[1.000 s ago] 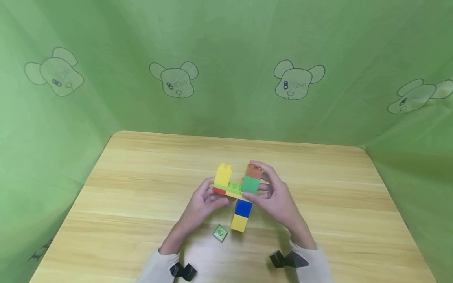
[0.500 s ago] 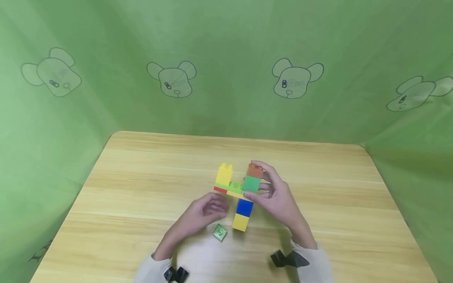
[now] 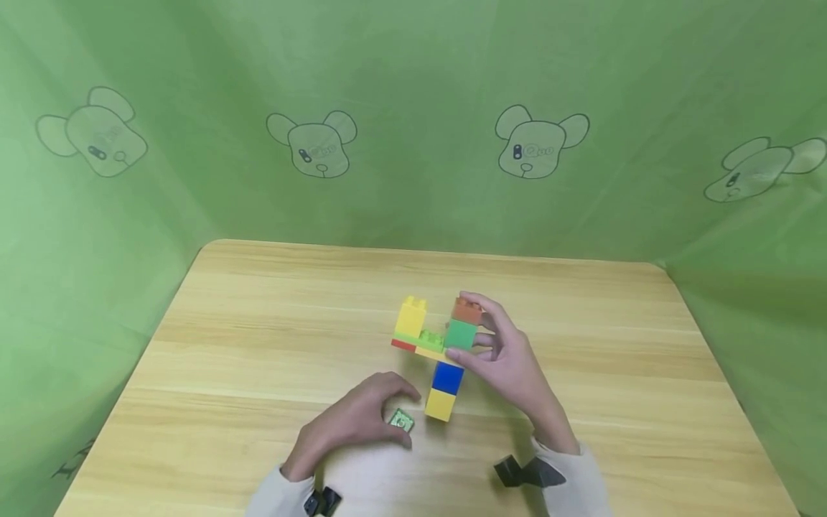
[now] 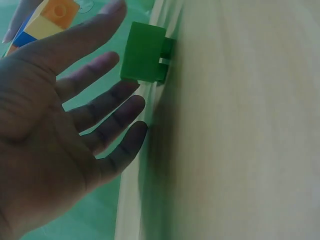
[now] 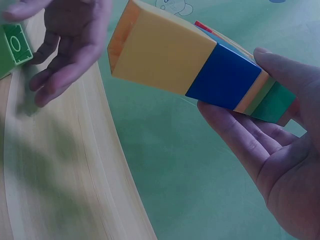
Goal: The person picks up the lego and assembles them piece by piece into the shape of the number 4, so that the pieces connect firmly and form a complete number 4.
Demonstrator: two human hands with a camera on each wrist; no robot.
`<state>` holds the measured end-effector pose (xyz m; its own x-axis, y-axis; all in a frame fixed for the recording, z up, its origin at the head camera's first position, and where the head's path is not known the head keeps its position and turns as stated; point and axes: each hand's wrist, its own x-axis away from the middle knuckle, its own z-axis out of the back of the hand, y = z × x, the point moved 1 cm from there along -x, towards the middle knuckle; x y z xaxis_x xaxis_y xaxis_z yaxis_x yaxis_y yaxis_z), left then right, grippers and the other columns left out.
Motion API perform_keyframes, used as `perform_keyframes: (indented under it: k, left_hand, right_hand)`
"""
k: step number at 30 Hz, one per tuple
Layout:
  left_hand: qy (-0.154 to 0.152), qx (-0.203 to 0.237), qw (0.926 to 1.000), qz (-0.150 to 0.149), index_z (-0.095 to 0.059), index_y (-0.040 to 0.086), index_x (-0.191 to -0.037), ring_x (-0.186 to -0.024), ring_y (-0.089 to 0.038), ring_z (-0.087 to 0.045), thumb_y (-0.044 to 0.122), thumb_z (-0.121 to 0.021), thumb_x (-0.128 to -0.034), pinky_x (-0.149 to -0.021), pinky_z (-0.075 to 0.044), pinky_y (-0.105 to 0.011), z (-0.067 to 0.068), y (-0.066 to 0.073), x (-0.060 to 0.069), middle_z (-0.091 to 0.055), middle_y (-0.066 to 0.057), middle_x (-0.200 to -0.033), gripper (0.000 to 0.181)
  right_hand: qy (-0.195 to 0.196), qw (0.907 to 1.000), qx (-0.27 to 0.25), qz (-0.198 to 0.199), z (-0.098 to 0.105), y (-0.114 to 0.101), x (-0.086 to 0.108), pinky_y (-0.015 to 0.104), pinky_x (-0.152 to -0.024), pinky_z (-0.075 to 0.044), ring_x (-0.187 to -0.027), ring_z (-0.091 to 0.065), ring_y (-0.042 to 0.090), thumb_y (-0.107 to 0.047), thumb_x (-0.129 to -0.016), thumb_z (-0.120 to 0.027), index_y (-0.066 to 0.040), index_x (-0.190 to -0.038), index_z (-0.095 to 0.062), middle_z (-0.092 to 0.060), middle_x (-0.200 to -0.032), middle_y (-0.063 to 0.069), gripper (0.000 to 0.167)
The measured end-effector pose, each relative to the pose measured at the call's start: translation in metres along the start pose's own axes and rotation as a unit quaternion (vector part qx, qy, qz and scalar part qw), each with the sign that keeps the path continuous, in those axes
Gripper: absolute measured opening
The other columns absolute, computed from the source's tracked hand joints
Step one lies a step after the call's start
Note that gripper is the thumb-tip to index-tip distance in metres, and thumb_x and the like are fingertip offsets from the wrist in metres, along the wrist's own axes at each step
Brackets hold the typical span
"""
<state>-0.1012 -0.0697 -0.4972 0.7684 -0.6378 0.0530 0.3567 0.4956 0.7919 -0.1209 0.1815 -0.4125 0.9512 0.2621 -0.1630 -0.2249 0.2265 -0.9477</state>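
Observation:
My right hand point(image 3: 507, 359) holds a built-up shape of toy building blocks above the table. In it are a yellow block point(image 3: 410, 317) at top left, a brown block point(image 3: 466, 310) over a green one point(image 3: 460, 335), and a blue block point(image 3: 447, 378) over a yellow one point(image 3: 441, 406) below. Thumb and fingers grip it around the green and brown blocks. On the table a loose green block point(image 4: 144, 52) lies studs down, its hollow underside point(image 3: 401, 421) facing up. My left hand point(image 3: 362, 409) reaches around that block with fingers spread, apparently not touching it.
The wooden table point(image 3: 258, 323) has rounded far corners. Behind it and at both sides hangs a green curtain point(image 3: 420, 215) printed with bear heads. Black devices point(image 3: 526, 472) sit at both wrists, over light sleeves.
My left hand has let go of the block shape and moved down toward the viewer, spreading its fingers around the loose green block. The right hand keeps its hold almost in place.

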Motion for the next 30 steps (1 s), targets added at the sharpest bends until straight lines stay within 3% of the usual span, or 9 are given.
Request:
perform_keyframes:
  k: [5, 13, 19, 30]
  left_hand:
    - [-0.023, -0.003, 0.9997, 0.006, -0.07, 0.017, -0.126, -0.103, -0.005, -0.056, 0.025, -0.097, -0.0713, -0.092, -0.051, -0.024, -0.0022, -0.0004, -0.0007, -0.066, 0.009, -0.121, 0.062]
    - [-0.036, -0.008, 0.9993, -0.003, -0.072, 0.015, -0.124, -0.098, -0.004, -0.057, 0.018, -0.096, -0.0726, -0.088, -0.051, -0.021, -0.0022, 0.0017, -0.0011, -0.068, 0.007, -0.115, 0.057]
    - [-0.029, -0.015, 0.9994, 0.009, -0.073, 0.016, -0.123, -0.098, -0.003, -0.058, 0.02, -0.093, -0.077, -0.088, -0.051, -0.023, -0.0021, 0.0015, -0.0013, -0.07, 0.008, -0.116, 0.05]
    - [0.002, 0.012, 0.9997, 0.022, -0.074, 0.016, -0.124, -0.096, -0.005, -0.06, 0.026, -0.089, -0.0832, -0.087, -0.053, -0.025, 0.0008, 0.0011, 0.0015, -0.07, 0.009, -0.113, 0.045]
  right_hand:
    - [0.001, 1.0, 0.001, -0.002, 0.0001, -0.0007, -0.0003, 0.039, -0.076, -0.066, -0.109, -0.072, 0.037, -0.005, -0.089, -0.083, -0.026, -0.155, -0.043, -0.056, -0.145, 0.018, 0.08]
    - [0.002, 1.0, -0.001, -0.003, -0.0002, -0.0007, -0.0009, 0.039, -0.076, -0.066, -0.109, -0.072, 0.038, -0.005, -0.089, -0.082, -0.018, -0.156, -0.041, -0.056, -0.144, 0.022, 0.08]
    - [0.002, 1.0, -0.004, -0.002, -0.0004, 0.0001, 0.0001, 0.038, -0.076, -0.066, -0.108, -0.072, 0.038, -0.004, -0.089, -0.082, -0.019, -0.155, -0.042, -0.057, -0.142, 0.021, 0.078]
    - [0.004, 0.9999, -0.004, -0.01, 0.0, 0.0007, 0.0009, 0.038, -0.077, -0.066, -0.109, -0.071, 0.041, -0.007, -0.089, -0.083, -0.024, -0.155, -0.042, -0.057, -0.143, 0.018, 0.079]
